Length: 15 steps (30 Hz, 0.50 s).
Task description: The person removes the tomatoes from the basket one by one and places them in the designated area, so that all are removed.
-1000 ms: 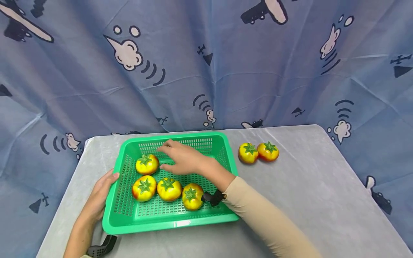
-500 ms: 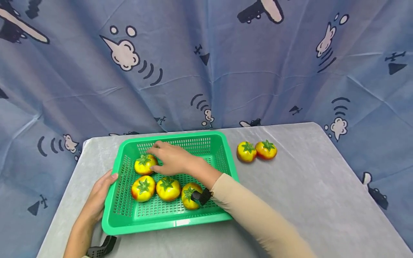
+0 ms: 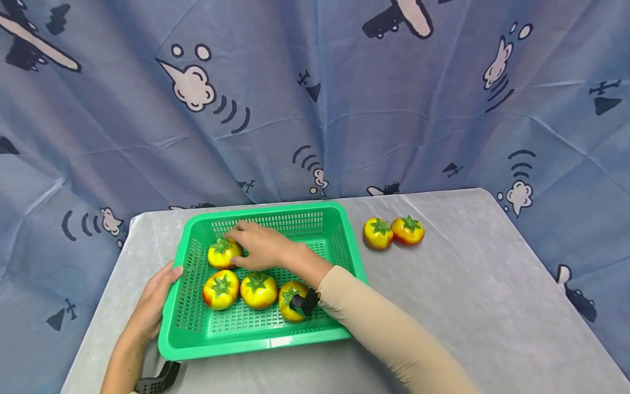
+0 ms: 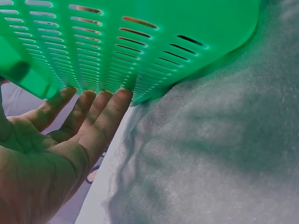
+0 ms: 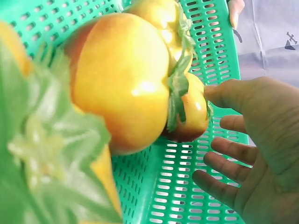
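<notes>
1. Yellow with a red flush and a green leafy cap, the far-left fruit (image 3: 221,254) sits inside the basket.
2. The right hand (image 3: 258,246) reaches over it from the right, thumb and fingers loosely spread about its side; the right wrist view shows the thumb at its edge, and I cannot tell how firm the contact is.
3. Nearer, three more fruits (image 3: 259,291) stand in a row from left to right, the rightmost partly covered by a black wrist device (image 3: 306,302).
4. The green basket (image 3: 226,350), plastic with slotted walls, stands on the left half of the table.
5. The left hand (image 3: 155,301) holds its left side, thumb over the rim, fingers extended against the wall outside.
6. Well to the right of that hand, beyond the basket's far right corner, two loose fruits (image 3: 394,232) sit side by side.
7. A pale grey cloth (image 3: 482,290) covers the table, faintly shiny, with small wrinkles near the far edge; the left wrist view shows a green tint on it beside the basket.
8. Blue curtain (image 3: 275,71) hangs behind the far edge and past both sides, creased, printed with aeroplanes, white puffs and dark curved strokes.
</notes>
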Available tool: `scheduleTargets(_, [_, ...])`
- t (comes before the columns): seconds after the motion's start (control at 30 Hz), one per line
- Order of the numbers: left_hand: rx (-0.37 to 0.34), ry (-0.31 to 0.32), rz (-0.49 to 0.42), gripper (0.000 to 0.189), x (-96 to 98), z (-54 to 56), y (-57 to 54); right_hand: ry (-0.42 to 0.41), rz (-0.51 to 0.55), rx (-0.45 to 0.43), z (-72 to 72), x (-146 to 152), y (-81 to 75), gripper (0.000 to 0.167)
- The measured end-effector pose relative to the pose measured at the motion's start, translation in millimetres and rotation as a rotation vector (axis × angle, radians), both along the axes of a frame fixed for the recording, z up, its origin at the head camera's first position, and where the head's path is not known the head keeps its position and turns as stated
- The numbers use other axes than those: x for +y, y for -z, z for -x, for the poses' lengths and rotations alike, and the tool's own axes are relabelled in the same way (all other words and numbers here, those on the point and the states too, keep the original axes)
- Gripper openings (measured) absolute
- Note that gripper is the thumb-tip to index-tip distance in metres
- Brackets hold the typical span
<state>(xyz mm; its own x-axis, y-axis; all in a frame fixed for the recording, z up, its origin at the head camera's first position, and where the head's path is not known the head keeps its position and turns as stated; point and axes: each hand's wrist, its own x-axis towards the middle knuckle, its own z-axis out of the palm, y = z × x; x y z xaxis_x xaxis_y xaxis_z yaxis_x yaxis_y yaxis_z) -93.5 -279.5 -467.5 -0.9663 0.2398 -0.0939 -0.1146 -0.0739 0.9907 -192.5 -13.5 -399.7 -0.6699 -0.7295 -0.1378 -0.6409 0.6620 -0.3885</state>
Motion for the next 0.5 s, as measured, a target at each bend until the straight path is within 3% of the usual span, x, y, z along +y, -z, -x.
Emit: scheduleTargets(0.5, [-0.006, 0.002, -0.004, 0.027, 0.4, -1.5, -0.2, -0.016, 0.016, 0.0, 1.8, -11.3, 5.0, 0.057])
